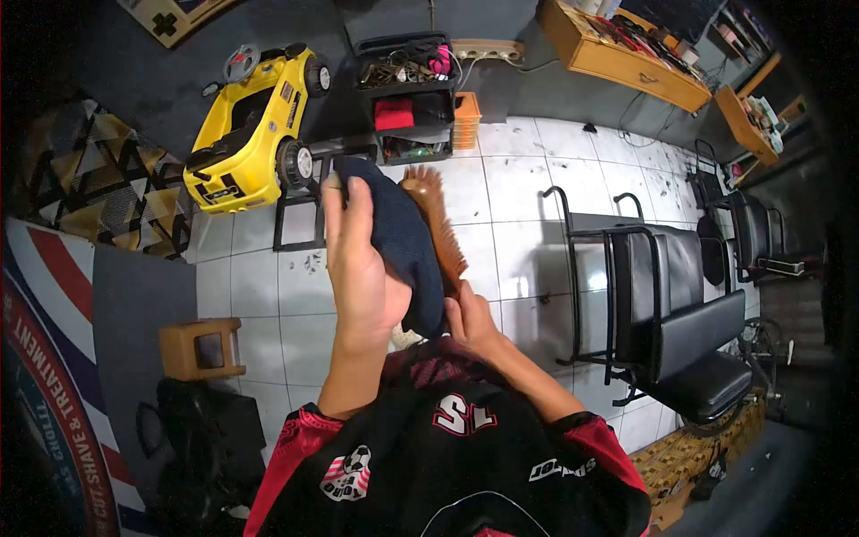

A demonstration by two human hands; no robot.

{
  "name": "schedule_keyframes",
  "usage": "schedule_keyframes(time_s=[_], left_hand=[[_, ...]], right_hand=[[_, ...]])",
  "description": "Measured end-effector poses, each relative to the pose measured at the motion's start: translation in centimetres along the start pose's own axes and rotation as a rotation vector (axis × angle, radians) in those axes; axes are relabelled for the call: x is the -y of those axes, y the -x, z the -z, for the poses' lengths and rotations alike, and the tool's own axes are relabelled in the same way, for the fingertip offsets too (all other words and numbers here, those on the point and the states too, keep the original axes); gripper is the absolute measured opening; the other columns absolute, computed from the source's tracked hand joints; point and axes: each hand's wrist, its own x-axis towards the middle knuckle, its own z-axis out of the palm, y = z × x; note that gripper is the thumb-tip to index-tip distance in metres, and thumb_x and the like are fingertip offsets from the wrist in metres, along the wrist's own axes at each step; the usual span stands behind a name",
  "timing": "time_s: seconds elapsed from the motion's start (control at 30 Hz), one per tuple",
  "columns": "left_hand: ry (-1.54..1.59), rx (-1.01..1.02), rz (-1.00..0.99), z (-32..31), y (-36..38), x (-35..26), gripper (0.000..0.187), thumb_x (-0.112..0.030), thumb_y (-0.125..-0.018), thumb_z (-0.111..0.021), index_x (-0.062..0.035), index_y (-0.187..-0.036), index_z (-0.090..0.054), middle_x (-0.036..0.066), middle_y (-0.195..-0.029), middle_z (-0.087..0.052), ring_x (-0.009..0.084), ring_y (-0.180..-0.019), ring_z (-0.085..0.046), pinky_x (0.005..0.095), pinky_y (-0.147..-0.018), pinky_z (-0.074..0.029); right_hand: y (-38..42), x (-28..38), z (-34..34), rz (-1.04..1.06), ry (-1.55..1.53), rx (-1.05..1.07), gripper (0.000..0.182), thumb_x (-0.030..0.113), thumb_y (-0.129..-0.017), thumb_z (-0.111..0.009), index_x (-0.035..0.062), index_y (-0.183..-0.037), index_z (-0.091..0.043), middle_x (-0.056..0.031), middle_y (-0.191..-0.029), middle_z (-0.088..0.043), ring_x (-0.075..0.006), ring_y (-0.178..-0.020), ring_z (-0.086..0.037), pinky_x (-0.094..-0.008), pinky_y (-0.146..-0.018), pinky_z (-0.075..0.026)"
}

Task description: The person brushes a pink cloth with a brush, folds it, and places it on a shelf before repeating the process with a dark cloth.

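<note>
My left hand [362,277] is pressed along the near-left side of a dark navy fabric item [389,224], long and rounded like a cap, with its fingers extended up over the edge and the palm against the cloth. A brown wooden brush [436,215] lies alongside the item's right side, its bristles showing along the outer edge. My right hand [472,318] is closed round the brush's lower end, close to the bottom of the fabric. Both things are held up in front of my chest.
A yellow toy car [255,125] stands far left by a black frame [300,215]. Black storage shelves [412,94] hold tools. Black chairs [662,313] stand at right on the white tiled floor [506,188]. A brown stool [201,349] and a striped banner [63,349] are at left.
</note>
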Motion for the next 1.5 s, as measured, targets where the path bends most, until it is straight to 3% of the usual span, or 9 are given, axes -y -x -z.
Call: schedule_keyframes(time_s=[0.17, 0.3, 0.47, 0.67, 0.73, 0.93, 1.13, 1.23, 1.5], left_hand=[[-0.056, 0.083, -0.18, 0.2, -0.6, -2.5, 0.023, -0.023, -0.098, -0.043, -0.0146, -0.119, -0.04, 0.001, -0.092, -0.052, 0.0118, -0.08, -0.055, 0.0264, -0.071, -0.048], [0.001, 0.059, -0.248, 0.6, -0.5, -4.4, 0.025, -0.022, -0.097, -0.045, -0.0143, -0.12, -0.038, 0.001, -0.093, -0.052, 0.0126, -0.084, -0.057, 0.0305, -0.074, -0.049], [0.003, 0.023, -0.27, 2.3, -0.6, -3.4, 0.026, -0.019, -0.095, -0.047, -0.0146, -0.119, -0.038, 0.002, -0.095, -0.052, 0.0128, -0.083, -0.056, 0.0299, -0.073, -0.049], [-0.127, 0.087, -0.246, 2.2, -0.1, -2.1, 0.02, -0.019, -0.096, -0.047, -0.012, -0.114, -0.043, 0.002, -0.089, -0.052, 0.0098, -0.076, -0.054, 0.0249, -0.064, -0.047], [-0.199, 0.14, -0.222, 2.8, -0.3, -1.4, 0.016, -0.019, -0.096, -0.046, -0.01, -0.11, -0.046, 0.001, -0.085, -0.051, 0.0077, -0.073, -0.053, 0.0226, -0.061, -0.047], [-0.287, 0.277, -0.252, 2.7, -0.2, 0.5, 0.013, -0.013, -0.098, -0.042, -0.0046, -0.098, -0.052, -0.003, -0.081, -0.048, -0.0004, -0.066, -0.041, 0.0147, -0.056, -0.033], [-0.254, 0.236, -0.345, 2.1, -1.1, 0.2, 0.014, -0.014, -0.097, -0.043, -0.0042, -0.101, -0.052, 0.004, -0.1, -0.054, 0.0092, -0.088, -0.053, 0.0218, -0.079, -0.044], [-0.234, 0.186, -0.452, 2.0, -1.3, -1.3, 0.017, -0.014, -0.097, -0.043, -0.0021, -0.1, -0.054, 0.002, -0.094, -0.056, 0.0042, -0.078, -0.05, 0.017, -0.068, -0.041], [-0.213, 0.257, -0.357, 4.5, -1.0, -0.8, 0.052, -0.013, -0.08, -0.063, 0.0073, -0.125, -0.047, 0.012, -0.12, -0.054, 0.0154, -0.105, -0.054, 0.026, -0.095, -0.038]], right_hand=[[2.8, -10.3, -2.2, 0.143, 0.329, 0.292, 0.02, 0.018, -0.088, -0.053, 0.0015, -0.094, -0.043, -0.0204, -0.061, -0.056, -0.0426, -0.056, -0.055, -0.0461, -0.051, -0.046], [9.7, -24.0, -1.9, -0.187, 0.772, 0.759, 0.032, 0.029, -0.092, -0.038, 0.0032, -0.104, -0.053, -0.0188, -0.076, -0.065, -0.0403, -0.067, -0.062, -0.0501, -0.062, -0.049], [13.5, -26.2, 0.2, -0.71, 0.656, 0.53, 0.043, 0.031, -0.091, -0.034, -0.0016, -0.09, -0.061, -0.0271, -0.08, -0.062, -0.0469, -0.076, -0.059, -0.0492, -0.069, -0.05], [7.3, -19.4, 1.0, -0.283, 0.413, -0.041, 0.021, 0.015, -0.091, -0.041, -0.0016, -0.094, -0.053, -0.0221, -0.071, -0.061, -0.0408, -0.069, -0.06, -0.0426, -0.061, -0.048], [2.7, -12.3, 2.2, -0.515, 0.149, -0.049, 0.019, 0.015, -0.093, -0.041, -0.0002, -0.096, -0.052, -0.0132, -0.067, -0.058, -0.0233, -0.058, -0.059, -0.0346, -0.054, -0.046], [0.2, 0.0, 3.1, -0.103, -0.109, -0.073, 0.02, 0.016, -0.089, -0.052, -0.0011, -0.096, -0.045, -0.023, -0.062, -0.054, -0.0414, -0.056, -0.055, -0.0433, -0.049, -0.042], [3.4, -10.4, -1.4, -0.093, 0.457, 0.313, 0.027, 0.028, -0.089, -0.052, 0.0045, -0.102, -0.047, -0.0212, -0.066, -0.06, -0.0421, -0.058, -0.058, -0.0482, -0.051, -0.046], [7.9, -19.6, -1.3, -0.207, 0.769, 0.698, 0.032, 0.038, -0.091, -0.045, 0.0096, -0.105, -0.053, -0.0198, -0.07, -0.063, -0.0379, -0.065, -0.063, -0.0482, -0.058, -0.05], [13.3, -27.3, 0.9, -0.661, 0.67, 0.464, 0.049, 0.043, -0.094, -0.028, 0.0034, -0.105, -0.055, -0.0289, -0.079, -0.062, -0.0471, -0.077, -0.06, -0.0546, -0.072, -0.047]])
